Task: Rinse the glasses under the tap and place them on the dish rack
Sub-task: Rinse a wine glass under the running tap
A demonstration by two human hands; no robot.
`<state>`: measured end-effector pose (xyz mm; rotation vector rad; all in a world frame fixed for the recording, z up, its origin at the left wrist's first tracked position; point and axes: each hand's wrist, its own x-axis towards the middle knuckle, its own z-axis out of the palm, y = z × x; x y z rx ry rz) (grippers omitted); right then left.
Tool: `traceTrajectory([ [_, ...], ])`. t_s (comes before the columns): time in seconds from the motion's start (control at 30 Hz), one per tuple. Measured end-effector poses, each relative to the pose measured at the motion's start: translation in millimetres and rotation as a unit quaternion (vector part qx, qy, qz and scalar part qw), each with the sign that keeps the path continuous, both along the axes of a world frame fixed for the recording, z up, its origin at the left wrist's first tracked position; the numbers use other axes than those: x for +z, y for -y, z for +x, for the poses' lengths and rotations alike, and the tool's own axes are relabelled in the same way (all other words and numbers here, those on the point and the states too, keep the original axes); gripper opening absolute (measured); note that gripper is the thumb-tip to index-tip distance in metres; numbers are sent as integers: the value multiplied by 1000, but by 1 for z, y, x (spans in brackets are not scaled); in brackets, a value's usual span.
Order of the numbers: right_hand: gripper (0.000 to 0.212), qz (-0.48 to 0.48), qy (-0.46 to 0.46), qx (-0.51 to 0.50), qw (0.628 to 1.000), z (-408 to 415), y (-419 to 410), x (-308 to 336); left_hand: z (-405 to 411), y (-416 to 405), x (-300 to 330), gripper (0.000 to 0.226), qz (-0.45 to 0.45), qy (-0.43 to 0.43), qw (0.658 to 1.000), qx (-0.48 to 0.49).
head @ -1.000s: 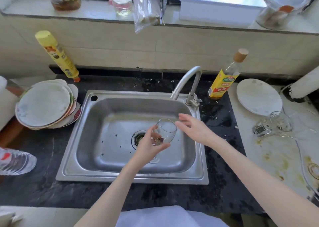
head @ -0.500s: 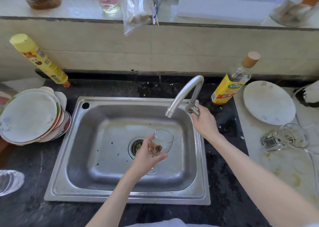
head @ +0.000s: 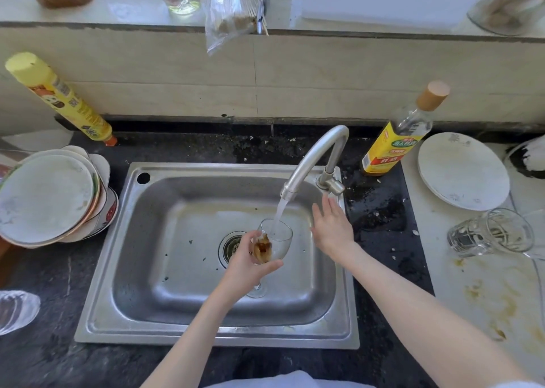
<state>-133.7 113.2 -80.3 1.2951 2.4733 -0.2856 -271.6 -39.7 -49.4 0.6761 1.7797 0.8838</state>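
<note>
Since the earlier frame: right hand (head: 331, 228) has left the tap (head: 317, 159) handle and now hovers just below it, fingers straight and spread, holding nothing; water now runs from the spout.
Stemmed glass (head: 272, 244): held upright over the sink (head: 206, 269) near the drain, stream falling into its bowl, brown residue inside. Left hand (head: 246, 262) is wrapped around the bowl, fingers curled.
Second glass (head: 491, 232): lying on its side on the stained table (head: 486, 299) to the right, just below a white plate (head: 463, 170).
Stack of plates (head: 50, 198): left of the sink.
Yellow-labelled bottle (head: 396, 139): standing behind the tap.
</note>
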Motion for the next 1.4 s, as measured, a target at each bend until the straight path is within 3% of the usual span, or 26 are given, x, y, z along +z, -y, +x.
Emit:
traceTrajectory([
  [0.2, 59, -22, 42, 15, 999, 0, -2, 3, 1, 3, -2, 67, -4, 16, 1000, -1],
  [0.43, 58, -39, 20, -1, 999, 9, -2, 8, 2, 4, 3, 65, -10, 10, 1000, -17],
  [0.53, 54, -46, -16, -13, 999, 15, 5, 8, 1, 5, 3, 66, -14, 6, 1000, -27],
  [0.6, 48, -55, -88, -23, 994, 18, 13, 12, 1, 5, 2, 66, -17, 7, 1000, -25],
  [0.7, 38, -173, -232, -142, 947, 16, 28, 27, -2, 4, 1, 67, -35, 3, 999, -31],
  [0.77, 35, -329, -306, -265, 853, 9, 40, 35, -3, 1, 4, 63, -59, 40, 997, -35],
  [0.8, 34, -385, -321, -300, 812, 6, 45, 37, -2, 0, 7, 58, -73, 77, 994, -27],
  [0.9, 38, -450, -320, -335, 764, 2, 56, 39, -1, -1, 14, 47, -132, 162, 978, -20],
  [1.1, 43, -466, -277, -365, 757, 2, 64, 39, -2, -1, 12, 55, -225, 272, 935, 23],
  [1.23, 43, -458, -272, -360, 766, 2, 67, 40, -1, 0, 11, 45, -236, 330, 912, 63],
  [1.33, 41, -444, -296, -349, 770, 1, 70, 42, 1, -1, 14, 43, -209, 325, 920, 72],
  [1.4, 38, -446, -336, -348, 753, 2, 72, 43, 1, 0, 13, 39, -159, 295, 940, 63],
])
